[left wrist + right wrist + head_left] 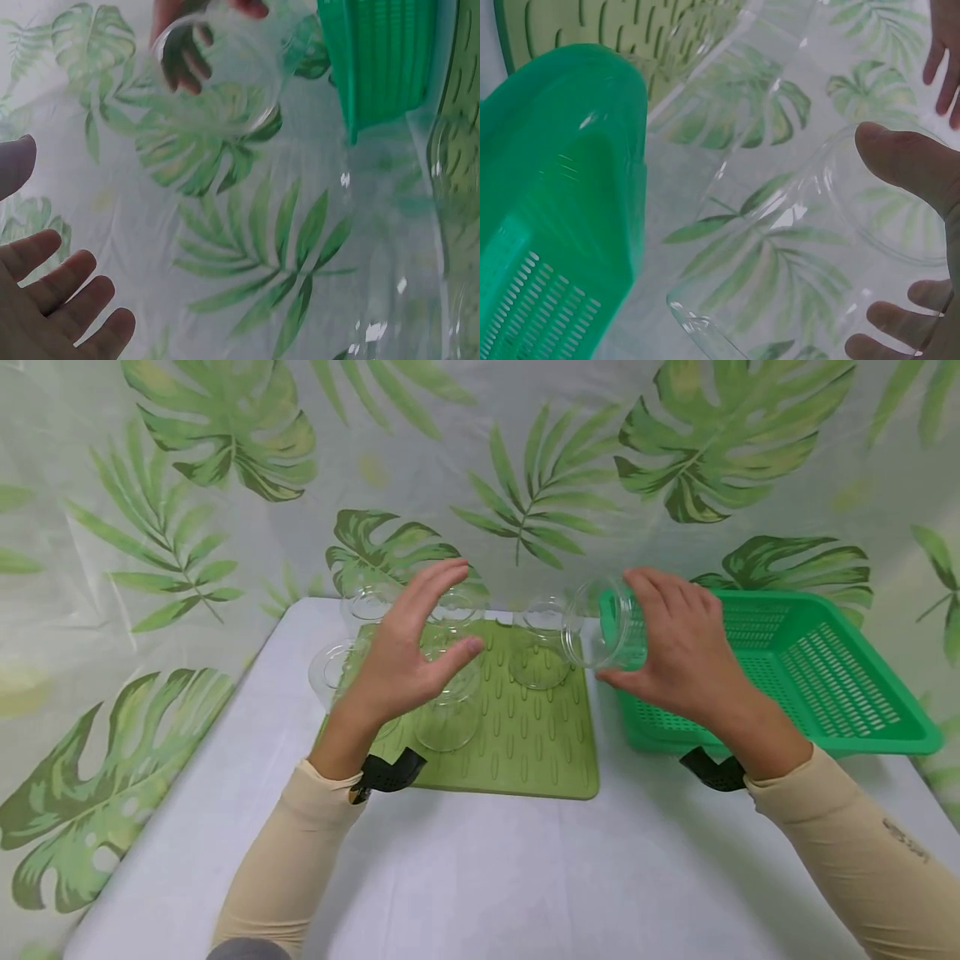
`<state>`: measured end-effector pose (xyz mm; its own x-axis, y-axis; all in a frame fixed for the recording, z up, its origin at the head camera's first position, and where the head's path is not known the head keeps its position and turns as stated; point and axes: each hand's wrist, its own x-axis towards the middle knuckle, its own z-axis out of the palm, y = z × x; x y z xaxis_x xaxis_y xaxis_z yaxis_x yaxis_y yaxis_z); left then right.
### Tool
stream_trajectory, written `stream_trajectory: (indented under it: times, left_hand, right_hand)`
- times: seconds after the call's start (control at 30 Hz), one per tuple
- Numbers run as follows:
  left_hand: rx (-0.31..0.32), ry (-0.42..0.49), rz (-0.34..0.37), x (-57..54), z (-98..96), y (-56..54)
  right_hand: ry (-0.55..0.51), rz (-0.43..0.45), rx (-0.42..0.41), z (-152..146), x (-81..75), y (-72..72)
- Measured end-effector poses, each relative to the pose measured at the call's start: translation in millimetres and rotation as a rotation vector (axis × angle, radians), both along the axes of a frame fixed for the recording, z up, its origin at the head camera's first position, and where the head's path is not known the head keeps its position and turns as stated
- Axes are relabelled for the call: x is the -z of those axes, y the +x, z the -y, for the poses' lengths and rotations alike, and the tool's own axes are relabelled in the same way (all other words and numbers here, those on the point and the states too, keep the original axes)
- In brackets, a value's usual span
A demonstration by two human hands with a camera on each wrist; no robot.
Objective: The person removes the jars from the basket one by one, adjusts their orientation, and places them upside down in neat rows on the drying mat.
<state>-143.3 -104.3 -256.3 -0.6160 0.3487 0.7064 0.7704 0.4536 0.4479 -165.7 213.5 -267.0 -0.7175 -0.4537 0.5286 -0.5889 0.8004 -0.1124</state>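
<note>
My right hand (684, 653) grips a clear glass jar (588, 625), held on its side above the table between the green mat and the basket. In the right wrist view the thumb and fingers (896, 319) lie round the jar (776, 255). My left hand (405, 662) is raised over the left part of the mat (517, 768), thumb and fingers spread, holding nothing. Beneath and around it stand several clear glass jars (447, 731), partly hidden by the hand. Another clear jar (538, 668) stands at the mat's right side, just left of the held one.
A green plastic basket (862, 743) with slotted walls sits at the right, partly behind my right hand. A white cloth (487, 877) covers the table. Behind it hangs a leaf-patterned curtain (420, 460).
</note>
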Motion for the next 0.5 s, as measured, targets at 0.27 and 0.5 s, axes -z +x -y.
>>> stream_trajectory:
  times: [0.27, 0.5]
  left_hand:
    - [0.081, -0.049, 0.078, 12.3, -33.3, 1.9]
    - [0.144, -0.028, 0.032, 26.6, -48.5, 2.4]
  right_hand:
    - [0.014, -0.062, -0.044, 6, -1.8, 3.1]
    - [0.052, -0.129, -0.104, 19, -0.2, 14.3]
